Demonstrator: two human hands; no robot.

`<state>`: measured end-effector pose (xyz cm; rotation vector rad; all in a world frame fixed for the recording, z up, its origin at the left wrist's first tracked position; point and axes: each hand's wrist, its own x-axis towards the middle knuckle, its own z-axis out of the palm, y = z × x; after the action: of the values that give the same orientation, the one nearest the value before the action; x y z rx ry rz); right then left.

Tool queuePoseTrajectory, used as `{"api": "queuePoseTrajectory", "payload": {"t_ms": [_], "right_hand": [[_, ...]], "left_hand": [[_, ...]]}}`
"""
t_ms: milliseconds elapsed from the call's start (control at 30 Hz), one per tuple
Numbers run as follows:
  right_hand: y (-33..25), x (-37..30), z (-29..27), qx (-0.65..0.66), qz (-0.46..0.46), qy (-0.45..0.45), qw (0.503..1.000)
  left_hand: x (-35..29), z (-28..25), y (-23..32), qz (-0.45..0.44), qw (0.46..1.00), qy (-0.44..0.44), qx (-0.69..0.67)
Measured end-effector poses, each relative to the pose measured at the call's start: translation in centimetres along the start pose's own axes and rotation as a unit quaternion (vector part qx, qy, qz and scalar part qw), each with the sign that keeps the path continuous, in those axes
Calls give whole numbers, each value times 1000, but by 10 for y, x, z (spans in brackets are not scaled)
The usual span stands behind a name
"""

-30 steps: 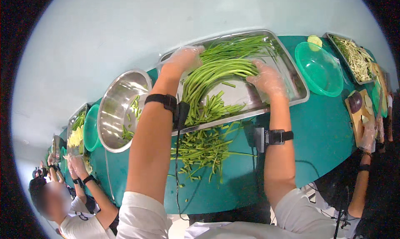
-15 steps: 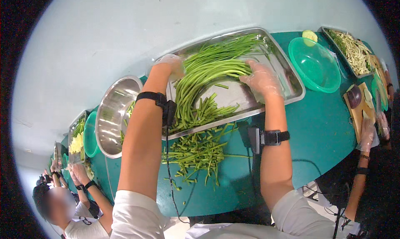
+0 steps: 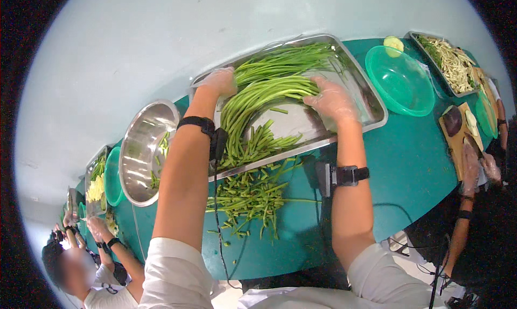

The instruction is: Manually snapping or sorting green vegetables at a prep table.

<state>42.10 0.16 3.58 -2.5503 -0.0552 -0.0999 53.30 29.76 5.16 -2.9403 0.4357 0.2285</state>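
A bundle of garlic scapes (image 3: 269, 88) lies bent in an arc inside a large steel tray (image 3: 355, 117). Thin green chives (image 3: 293, 58) lie behind it. My right hand (image 3: 334, 101), in a clear plastic glove, pinches the bundle's right end between thumb and fingers. At the bundle's left bend, my left hand (image 3: 218, 82), gloved too, is curled against the stems; its fingertips are partly hidden. The scapes' lower ends fan out toward the tray's near edge. On the table before the tray, a heap of cut scape pieces (image 3: 250, 201) is spread.
A steel bowl (image 3: 142, 163) with some green pieces stands left of the tray, beside a green basin (image 3: 113, 179). Another green basin (image 3: 398, 85) is to the right. A co-worker's hands (image 3: 471, 161) work at a cutting board (image 3: 456, 142) with eggplant (image 3: 451, 120).
My hands and the bundle stay nearly in place, with the whole view shifted slightly. At the right, the co-worker's hands have moved up over the cutting board.
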Motion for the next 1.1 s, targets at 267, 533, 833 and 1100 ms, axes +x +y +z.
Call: {"api": "queuePoseTrajectory", "payload": {"t_ms": [267,533,833,1100], "right_hand": [[7,0,4,15,-5,9,1000],[9,7,5,9,-49,16,999],[8,6,1,-22,-75,63,995],[2,6,3,56,-44,47,996]], "left_hand": [[-8,-39,9,33,998,-46,0],[-42,-100,7,15,984,157,-81],[-25,-7,-4,-28,981,116,-155],[-30,7,-23,111,991,-72,12]]}}
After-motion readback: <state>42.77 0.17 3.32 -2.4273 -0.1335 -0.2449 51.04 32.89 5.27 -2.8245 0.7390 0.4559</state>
